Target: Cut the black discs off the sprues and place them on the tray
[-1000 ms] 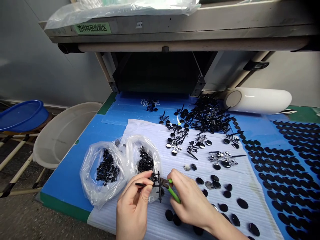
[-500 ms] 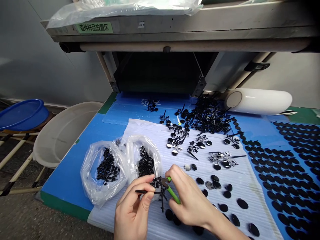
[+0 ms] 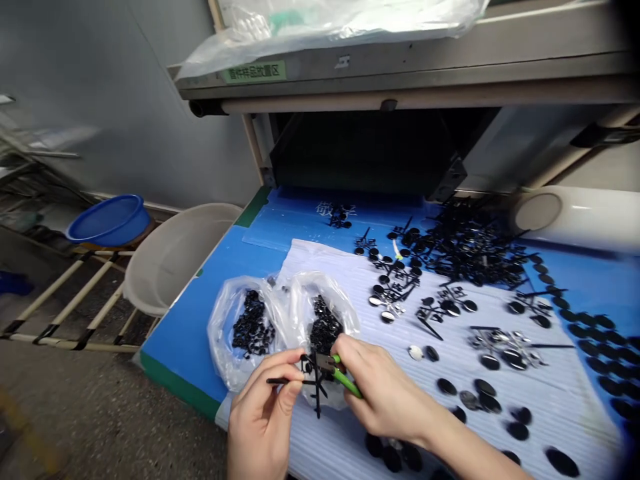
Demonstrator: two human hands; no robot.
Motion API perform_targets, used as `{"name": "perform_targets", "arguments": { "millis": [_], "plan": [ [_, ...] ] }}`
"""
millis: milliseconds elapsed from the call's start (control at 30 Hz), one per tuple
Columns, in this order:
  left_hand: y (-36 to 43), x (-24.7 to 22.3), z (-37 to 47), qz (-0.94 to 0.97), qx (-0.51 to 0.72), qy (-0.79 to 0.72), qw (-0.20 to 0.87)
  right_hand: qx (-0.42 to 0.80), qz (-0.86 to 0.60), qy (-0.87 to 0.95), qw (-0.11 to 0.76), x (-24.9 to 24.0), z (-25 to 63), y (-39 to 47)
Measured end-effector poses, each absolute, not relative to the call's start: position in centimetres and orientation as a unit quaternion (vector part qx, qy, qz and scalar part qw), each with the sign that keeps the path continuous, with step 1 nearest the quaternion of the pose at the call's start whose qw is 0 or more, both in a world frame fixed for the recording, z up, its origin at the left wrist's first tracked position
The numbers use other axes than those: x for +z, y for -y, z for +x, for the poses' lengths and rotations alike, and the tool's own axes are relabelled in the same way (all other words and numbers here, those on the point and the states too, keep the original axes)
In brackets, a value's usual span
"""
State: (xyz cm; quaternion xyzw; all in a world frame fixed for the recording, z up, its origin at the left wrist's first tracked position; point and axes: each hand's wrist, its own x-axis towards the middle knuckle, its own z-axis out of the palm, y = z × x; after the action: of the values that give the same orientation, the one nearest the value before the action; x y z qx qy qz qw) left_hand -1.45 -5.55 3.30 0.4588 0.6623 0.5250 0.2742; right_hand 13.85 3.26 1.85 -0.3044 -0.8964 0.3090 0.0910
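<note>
Between thumb and fingers, my left hand (image 3: pixel 270 407) pinches the rod of a black plastic sprue (image 3: pixel 318 387). My right hand (image 3: pixel 380 387) is closed round green-handled cutters (image 3: pixel 346 383), whose jaws touch the upper part of the sprue. Just behind the hands stand two open clear bags, the left bag (image 3: pixel 220 333) and the right bag (image 3: pixel 350 310), both holding small black parts. Loose black discs (image 3: pixel 489 402) lie on the white foam sheet (image 3: pixel 335 267) to the right.
A heap of black sprues (image 3: pixel 475 243) lies at the back right, near a white cylinder (image 3: pixel 575 213). Rows of black discs (image 3: pixel 600 353) cover the right side. Left of the blue table (image 3: pixel 185 347) are a grey tub (image 3: pixel 170 267) and a blue basin (image 3: pixel 107 220). A metal shelf (image 3: pixel 425 73) overhangs the back.
The view has swung left, so the table and bags appear farther right. The sprue hangs a little more upright, with fewer small parts at its top. Both hands keep their holds.
</note>
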Motion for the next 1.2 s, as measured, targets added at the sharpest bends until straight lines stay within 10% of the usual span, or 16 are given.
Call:
{"name": "perform_targets", "arguments": {
  "millis": [433,800,1200],
  "plan": [
    [4.8,2.1,-7.3,0.401,0.550,-0.705,0.200,0.211,-0.263,0.939,0.063,3.3,6.3,-5.7],
    [7.4,3.4,-9.3,0.306,0.506,-0.802,0.083,0.308,-0.402,0.860,0.065,0.9,17.4,-5.8],
    [8.4,1.2,-6.4,0.556,0.239,-0.686,0.404,0.660,-0.450,0.596,0.083,0.1,17.7,-5.2]
  ]
}}
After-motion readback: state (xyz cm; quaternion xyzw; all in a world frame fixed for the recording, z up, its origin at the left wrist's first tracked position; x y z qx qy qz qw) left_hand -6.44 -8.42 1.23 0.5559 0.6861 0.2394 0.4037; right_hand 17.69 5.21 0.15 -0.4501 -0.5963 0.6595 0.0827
